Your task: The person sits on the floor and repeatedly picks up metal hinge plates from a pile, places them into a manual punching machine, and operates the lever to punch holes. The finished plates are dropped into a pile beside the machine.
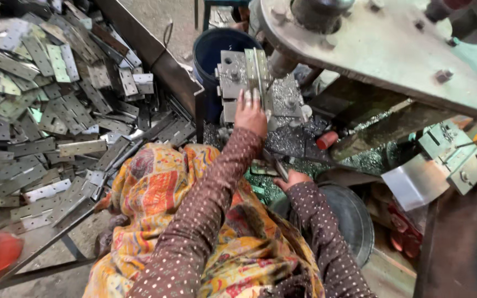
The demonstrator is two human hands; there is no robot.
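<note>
My left hand [250, 113] reaches forward to the press die [233, 74], fingers on a folded grey metal hinge [259, 69] that stands upright on it. My right hand [292, 179] rests lower, close to my lap, its fingers curled around a small flat metal piece [279, 168] above a bed of shiny metal chips [288, 140]. Both arms wear brown dotted sleeves. A patterned yellow and orange cloth [155, 182] covers my lap.
A big pile of grey hinges [56, 105] fills the tray at left. A dark blue bucket [216, 41] stands behind the die. The press's green-grey frame [393, 44] overhangs at upper right. A red knob [327, 139], a round dark pan [357, 218] and a metal block [454, 154] lie at right.
</note>
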